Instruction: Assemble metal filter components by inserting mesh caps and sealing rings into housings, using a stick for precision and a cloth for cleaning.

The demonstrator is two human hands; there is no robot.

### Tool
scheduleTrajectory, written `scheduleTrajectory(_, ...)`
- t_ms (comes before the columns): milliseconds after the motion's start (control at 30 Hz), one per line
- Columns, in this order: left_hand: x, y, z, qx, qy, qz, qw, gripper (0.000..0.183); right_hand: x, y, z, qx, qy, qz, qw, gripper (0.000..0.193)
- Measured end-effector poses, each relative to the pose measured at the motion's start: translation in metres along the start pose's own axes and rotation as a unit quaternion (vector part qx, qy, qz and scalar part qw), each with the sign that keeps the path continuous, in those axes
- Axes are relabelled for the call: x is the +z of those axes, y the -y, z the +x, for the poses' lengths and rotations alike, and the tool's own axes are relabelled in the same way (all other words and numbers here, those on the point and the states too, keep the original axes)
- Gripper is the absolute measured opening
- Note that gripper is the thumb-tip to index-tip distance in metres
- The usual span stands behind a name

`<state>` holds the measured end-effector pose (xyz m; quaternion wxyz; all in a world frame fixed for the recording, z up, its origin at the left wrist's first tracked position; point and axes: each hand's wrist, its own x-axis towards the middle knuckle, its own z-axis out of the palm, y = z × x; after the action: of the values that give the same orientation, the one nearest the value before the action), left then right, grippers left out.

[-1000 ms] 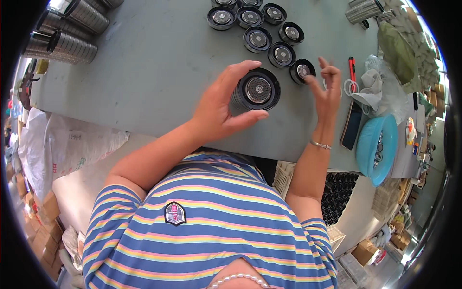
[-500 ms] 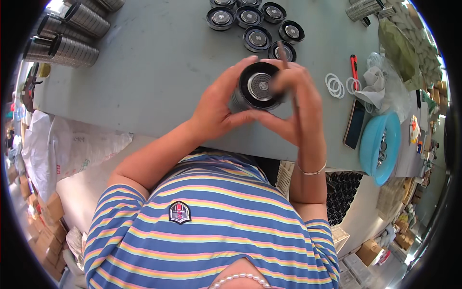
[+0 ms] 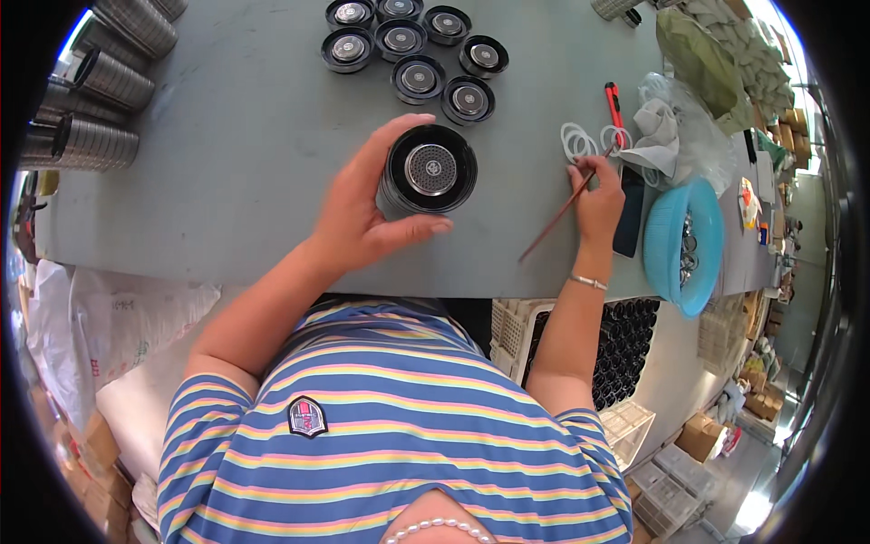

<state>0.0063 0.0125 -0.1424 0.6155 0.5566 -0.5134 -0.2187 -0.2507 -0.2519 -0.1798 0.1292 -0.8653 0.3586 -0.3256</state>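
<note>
My left hand [image 3: 349,213] is wrapped round a round, black-rimmed container [image 3: 395,186] with a dark, shiny side, held over the grey table. Set in its top is a perforated silver disc [image 3: 431,169]. To the right, my right hand [image 3: 600,208] pinches a thin reddish-brown stick [image 3: 549,229], which slants down toward the table's near edge. Its fingertips are at the lower side of several white rings [image 3: 564,141]; whether they grip a ring, I cannot tell. Several black round lids [image 3: 401,38] with silver centres lie beyond the container.
Ribbed steel cylinders [image 3: 101,143] lie at the far left. Around my right hand are a red cutter [image 3: 614,107], a dark phone [image 3: 628,219], clear plastic bags [image 3: 705,136] and a blue basin [image 3: 664,245] of shiny metal parts. Below the edge stands a crate [image 3: 510,328] beside black round pieces [image 3: 625,349].
My right hand has left the container and moved right to the white rings, still with the stick. My left hand now holds the container alone. The whole view has shifted.
</note>
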Motion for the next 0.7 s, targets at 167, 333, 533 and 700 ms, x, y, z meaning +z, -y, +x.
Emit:
scheduleTrajectory(167,0.009,0.002,-0.01,0.012,-0.01,0.009,1.0,0.09,-0.003,0.007,0.0,0.014,-0.04,0.029,0.999,0.018)
scheduleTrajectory(333,0.014,0.0,-0.017,-0.012,0.005,-0.047,0.999,0.091,-0.008,0.014,-0.006,0.075,-0.112,0.342,0.93,0.024)
scheduleTrajectory(533,0.01,0.001,-0.017,-0.01,0.012,-0.048,0.999,0.093,-0.024,0.072,0.0,0.181,-0.068,0.518,0.833,0.027)
scheduleTrajectory(700,0.0,-0.023,-0.003,0.036,-0.007,0.023,0.999,0.099,-0.04,0.147,0.005,0.105,0.049,0.591,0.798,0.029)
